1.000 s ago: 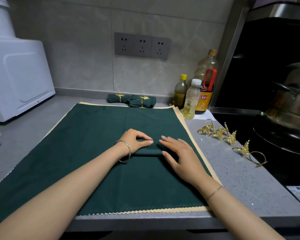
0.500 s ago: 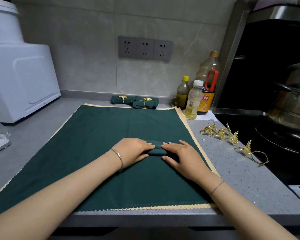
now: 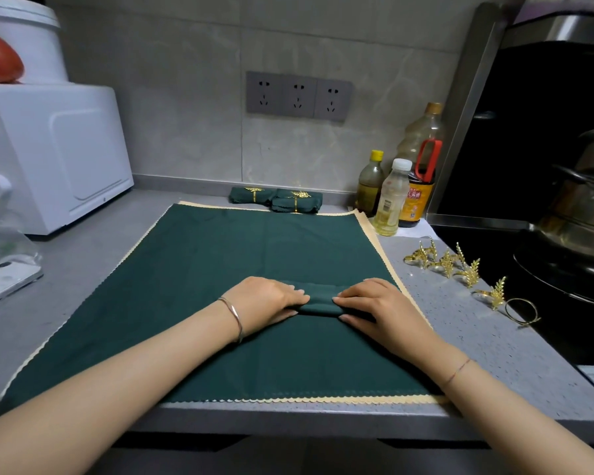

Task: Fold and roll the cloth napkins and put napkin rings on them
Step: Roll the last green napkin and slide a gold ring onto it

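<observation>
A dark green napkin [image 3: 319, 299], folded and partly rolled into a short bundle, lies on a large green cloth with a cream scalloped edge [image 3: 199, 269]. My left hand [image 3: 266, 299] grips the roll's left end, fingers curled over it. At its right end my right hand [image 3: 374, 308] does the same, thumb tucked under the front. Two finished rolled napkins [image 3: 276, 199] with gold rings lie at the back by the wall. Several gold leaf-shaped napkin rings [image 3: 460, 269] sit on the counter to the right.
Three bottles [image 3: 391, 197] stand at the back right. A black stove with a steel pot [image 3: 583, 207] fills the right side. A white appliance [image 3: 55, 156] and a phone [image 3: 4, 279] are at the left. The grey counter's front edge [image 3: 288, 418] is near me.
Both hands closed in on the napkin and rolled it into a tighter bundle, shifting slightly toward me. The camera tilted, so more of the wall and appliance shows.
</observation>
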`<state>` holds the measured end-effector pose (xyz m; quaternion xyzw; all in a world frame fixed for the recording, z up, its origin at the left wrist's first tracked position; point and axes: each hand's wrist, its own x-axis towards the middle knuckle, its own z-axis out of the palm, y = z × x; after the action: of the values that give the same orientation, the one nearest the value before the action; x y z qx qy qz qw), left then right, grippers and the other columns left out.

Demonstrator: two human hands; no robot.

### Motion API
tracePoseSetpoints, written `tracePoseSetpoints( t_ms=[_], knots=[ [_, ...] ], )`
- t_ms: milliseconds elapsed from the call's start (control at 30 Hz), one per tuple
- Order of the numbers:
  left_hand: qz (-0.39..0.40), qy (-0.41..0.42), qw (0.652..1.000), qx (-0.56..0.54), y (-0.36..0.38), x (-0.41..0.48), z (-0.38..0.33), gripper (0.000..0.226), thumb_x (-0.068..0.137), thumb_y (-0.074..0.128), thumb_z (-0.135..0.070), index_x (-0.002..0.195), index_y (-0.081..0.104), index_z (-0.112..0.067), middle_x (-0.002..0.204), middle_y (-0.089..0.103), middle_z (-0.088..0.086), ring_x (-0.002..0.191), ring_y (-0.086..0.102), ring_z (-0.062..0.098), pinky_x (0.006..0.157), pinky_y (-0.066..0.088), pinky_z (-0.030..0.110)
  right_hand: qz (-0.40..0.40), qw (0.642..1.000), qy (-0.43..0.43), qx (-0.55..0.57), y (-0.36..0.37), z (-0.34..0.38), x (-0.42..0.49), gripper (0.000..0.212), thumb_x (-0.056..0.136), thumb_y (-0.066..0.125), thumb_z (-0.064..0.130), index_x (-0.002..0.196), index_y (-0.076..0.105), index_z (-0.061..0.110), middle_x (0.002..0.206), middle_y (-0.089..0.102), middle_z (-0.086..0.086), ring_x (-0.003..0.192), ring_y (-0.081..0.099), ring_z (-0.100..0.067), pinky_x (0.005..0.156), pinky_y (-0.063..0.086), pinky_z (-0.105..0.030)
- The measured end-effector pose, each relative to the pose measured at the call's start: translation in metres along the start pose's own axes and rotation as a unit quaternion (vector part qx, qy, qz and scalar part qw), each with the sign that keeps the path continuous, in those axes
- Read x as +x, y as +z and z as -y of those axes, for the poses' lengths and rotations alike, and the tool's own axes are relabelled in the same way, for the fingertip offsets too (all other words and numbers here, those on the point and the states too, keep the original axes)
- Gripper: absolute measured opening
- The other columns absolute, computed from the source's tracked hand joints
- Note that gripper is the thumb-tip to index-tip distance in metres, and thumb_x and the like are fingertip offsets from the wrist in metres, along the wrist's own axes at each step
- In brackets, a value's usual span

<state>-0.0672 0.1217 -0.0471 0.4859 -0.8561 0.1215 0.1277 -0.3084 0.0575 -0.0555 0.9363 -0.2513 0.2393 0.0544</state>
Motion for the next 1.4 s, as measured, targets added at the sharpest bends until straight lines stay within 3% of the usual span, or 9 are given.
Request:
tracePoseSetpoints(
  t_ms=[67, 133, 367, 567, 800, 900, 1067, 1200, 1400],
  knots=[
    [-0.028, 0.008, 0.999, -0.029, 0.001, -0.009, 0.009, 0.023, 0.091, 0.040, -0.036, 0.102, 0.059, -0.034, 0.087, 0.072, -0.012, 0.084, 0.068, 0.008, 0.053, 0.052, 0.018, 0.003, 1.000, -0.004, 0.011, -0.005, -0.007, -0.003, 0.039, 0.089, 0.050, 0.048, 0.104, 0.074, 0.022, 0.099, 0.069, 0.011, 0.089, 0.062, -0.013, 0.090, 0.040, -0.022],
    [-0.049, 0.009, 0.998, -0.038, 0.005, -0.016, 0.018, 0.027, 0.087, 0.041, -0.042, 0.093, 0.066, -0.033, 0.073, 0.067, -0.013, 0.072, 0.065, 0.006, 0.046, 0.047, 0.015, 0.006, 1.000, -0.008, 0.018, -0.007, -0.012, -0.006, 0.040, 0.089, 0.049, 0.050, 0.105, 0.074, 0.023, 0.099, 0.069, 0.012, 0.090, 0.062, -0.010, 0.092, 0.040, -0.023],
    [-0.062, -0.162, 0.970, -0.171, -0.001, -0.017, 0.016, 0.045, 0.071, 0.047, -0.069, 0.096, 0.073, -0.042, 0.071, 0.059, -0.014, 0.065, 0.056, 0.003, 0.063, 0.041, 0.016, -0.034, 0.989, 0.045, 0.136, -0.003, -0.017, -0.006, 0.037, 0.082, 0.059, 0.054, 0.100, 0.075, 0.027, 0.094, 0.070, 0.017, 0.088, 0.059, 0.001, 0.082, 0.045, -0.016],
    [-0.048, -0.271, 0.865, -0.420, -0.005, -0.007, 0.017, 0.008, 0.077, 0.077, -0.026, 0.084, 0.076, -0.027, 0.080, 0.073, -0.015, 0.074, 0.066, -0.005, 0.071, 0.046, 0.007, -0.028, 0.918, 0.231, 0.322, -0.004, -0.019, 0.000, 0.013, 0.071, 0.074, 0.037, 0.084, 0.076, 0.034, 0.080, 0.071, 0.012, 0.083, 0.063, -0.004, 0.078, 0.048, -0.016],
    [-0.021, -0.368, 0.797, -0.479, -0.008, 0.010, 0.022, 0.006, 0.076, 0.077, -0.027, 0.080, 0.075, -0.023, 0.075, 0.073, -0.009, 0.069, 0.062, -0.003, 0.063, 0.043, 0.002, -0.021, 0.844, 0.293, 0.448, -0.004, -0.017, 0.011, 0.008, 0.082, 0.072, 0.016, 0.088, 0.076, 0.016, 0.081, 0.075, 0.000, 0.073, 0.066, -0.005, 0.066, 0.050, -0.014],
    [-0.016, -0.358, 0.813, -0.460, -0.013, 0.011, 0.020, 0.004, 0.077, 0.077, -0.026, 0.078, 0.074, -0.023, 0.075, 0.073, -0.005, 0.063, 0.060, -0.004, 0.060, 0.041, 0.006, -0.021, 0.836, 0.306, 0.456, -0.003, -0.016, 0.013, 0.006, 0.082, 0.072, 0.015, 0.087, 0.076, 0.014, 0.078, 0.074, 0.000, 0.069, 0.064, -0.004, 0.063, 0.049, -0.014],
    [-0.083, -0.183, 0.967, -0.158, -0.012, 0.013, 0.004, 0.012, 0.082, 0.069, -0.035, 0.094, 0.072, -0.032, 0.088, 0.067, -0.017, 0.086, 0.054, 0.002, 0.076, 0.043, 0.020, -0.031, 0.830, 0.319, 0.456, -0.002, -0.015, 0.015, 0.005, 0.082, 0.072, 0.011, 0.084, 0.076, 0.010, 0.080, 0.074, -0.003, 0.068, 0.064, -0.004, 0.063, 0.049, -0.014],
    [-0.072, -0.096, 0.984, -0.128, -0.002, 0.025, -0.003, 0.025, 0.081, 0.070, -0.039, 0.104, 0.072, -0.030, 0.099, 0.069, -0.012, 0.091, 0.056, 0.012, 0.078, 0.047, 0.028, -0.030, 0.831, 0.320, 0.454, -0.004, -0.013, 0.016, 0.005, 0.082, 0.071, 0.010, 0.084, 0.076, 0.008, 0.079, 0.074, -0.002, 0.069, 0.064, -0.005, 0.064, 0.049, -0.015],
    [-0.031, -0.160, 0.962, -0.218, 0.003, 0.037, 0.007, 0.018, 0.078, 0.074, -0.037, 0.095, 0.075, -0.030, 0.083, 0.064, -0.016, 0.078, 0.053, 0.004, 0.076, 0.045, 0.023, -0.059, 0.889, 0.269, 0.365, 0.004, -0.013, 0.010, 0.007, 0.084, 0.071, 0.019, 0.084, 0.075, 0.024, 0.076, 0.071, 0.013, 0.071, 0.061, -0.008, 0.068, 0.047, -0.022]
  ],
)
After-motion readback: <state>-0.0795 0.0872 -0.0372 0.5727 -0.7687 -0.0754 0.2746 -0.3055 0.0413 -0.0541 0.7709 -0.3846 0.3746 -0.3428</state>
